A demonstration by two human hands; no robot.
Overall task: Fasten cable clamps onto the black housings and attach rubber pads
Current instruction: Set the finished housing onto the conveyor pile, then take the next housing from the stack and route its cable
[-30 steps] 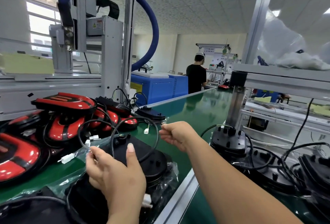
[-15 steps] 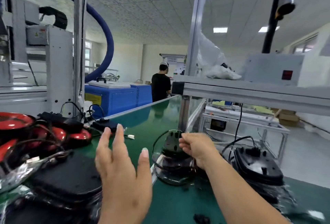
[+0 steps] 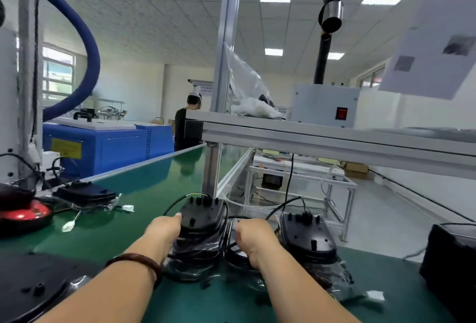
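A stack of black housings [image 3: 202, 216] in clear plastic wrap stands on the green belt [image 3: 144, 194] ahead of me, with black cables looped round it. My left hand [image 3: 164, 228] grips the stack's left side. My right hand [image 3: 251, 239] grips its right side low down, fingers curled into the wrap and cables. A second stack of black housings [image 3: 307, 239] stands just right of my right hand. No cable clamps or rubber pads show.
A black housing with white connectors [image 3: 86, 192] and red-and-black units [image 3: 24, 213] lie at the left. Another black housing [image 3: 31, 289] lies at the bottom left, a black box [image 3: 449, 261] at the right. An aluminium frame shelf [image 3: 309, 137] crosses overhead. A person [image 3: 186, 123] stands far off.
My view has swung right, away from the red units. My left hand, open in the air before, now grips the stack's left side. My right hand has dropped to the stack's lower right.
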